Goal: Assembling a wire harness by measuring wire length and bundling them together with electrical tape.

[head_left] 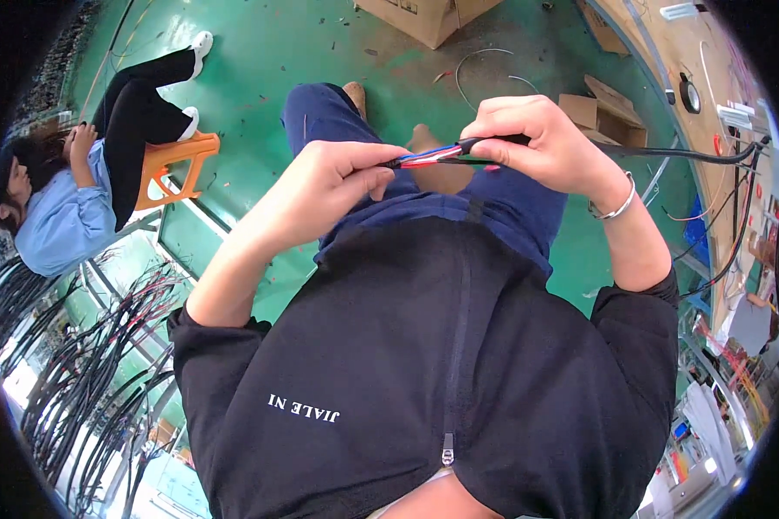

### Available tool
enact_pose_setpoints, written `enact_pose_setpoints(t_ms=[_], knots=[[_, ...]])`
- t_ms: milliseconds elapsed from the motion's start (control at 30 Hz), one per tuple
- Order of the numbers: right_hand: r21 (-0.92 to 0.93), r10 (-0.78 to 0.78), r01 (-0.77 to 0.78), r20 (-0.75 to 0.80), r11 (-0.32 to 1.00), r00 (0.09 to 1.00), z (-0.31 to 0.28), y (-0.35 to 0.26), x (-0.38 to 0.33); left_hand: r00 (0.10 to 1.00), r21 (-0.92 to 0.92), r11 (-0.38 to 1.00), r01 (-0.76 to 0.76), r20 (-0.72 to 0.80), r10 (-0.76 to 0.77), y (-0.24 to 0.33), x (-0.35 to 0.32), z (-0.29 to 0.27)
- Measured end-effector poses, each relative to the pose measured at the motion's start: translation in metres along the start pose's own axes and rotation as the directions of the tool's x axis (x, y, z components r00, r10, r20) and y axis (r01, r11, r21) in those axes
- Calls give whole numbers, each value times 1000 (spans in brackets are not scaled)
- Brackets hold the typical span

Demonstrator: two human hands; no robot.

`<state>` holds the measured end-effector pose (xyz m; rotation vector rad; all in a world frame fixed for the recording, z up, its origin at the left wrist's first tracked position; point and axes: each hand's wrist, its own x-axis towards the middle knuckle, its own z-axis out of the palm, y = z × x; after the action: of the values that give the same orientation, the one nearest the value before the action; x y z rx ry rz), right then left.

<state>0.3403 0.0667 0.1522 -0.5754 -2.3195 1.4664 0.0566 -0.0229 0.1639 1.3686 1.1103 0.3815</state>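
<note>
Over my lap, both hands hold a black cable (666,152) whose stripped section bares red, white, blue and black wires (430,157). My left hand (325,186) pinches the wires' dark left end between thumb and fingers, which partly hide it. Closed around the black sheath just where the wires come out is my right hand (541,143), thumb below and fingers above. Between the two hands the wires run nearly level. From my right hand the cable stretches off to the bench on the right.
A wooden bench (710,130) with a tape roll (689,92) and loose wires stands at right. Cardboard boxes (428,19) lie on the green floor. At left, a person (65,212) sits by an orange stool (186,160), near a rack of hanging black cables (69,372).
</note>
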Motion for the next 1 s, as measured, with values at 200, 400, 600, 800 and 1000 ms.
enact_pose_setpoints(t_ms=[200,400,600,800,1000], knots=[[45,59,-60,5,997,998,8,1,-2,953,554,822,-132,-158,260,7,-13,23],[103,73,-73,4,992,997,16,2,-5,971,229,965,-124,-175,166,2,-12,26],[130,72,-78,56,988,996,14,3,-5,981,-150,973,173,115,-157,3,2,8],[84,18,-25,83,996,996,17,6,-5,960,-391,897,206,257,-108,6,38,16],[61,58,-65,105,996,993,15,8,-8,920,-302,921,246,373,-123,5,49,21]])
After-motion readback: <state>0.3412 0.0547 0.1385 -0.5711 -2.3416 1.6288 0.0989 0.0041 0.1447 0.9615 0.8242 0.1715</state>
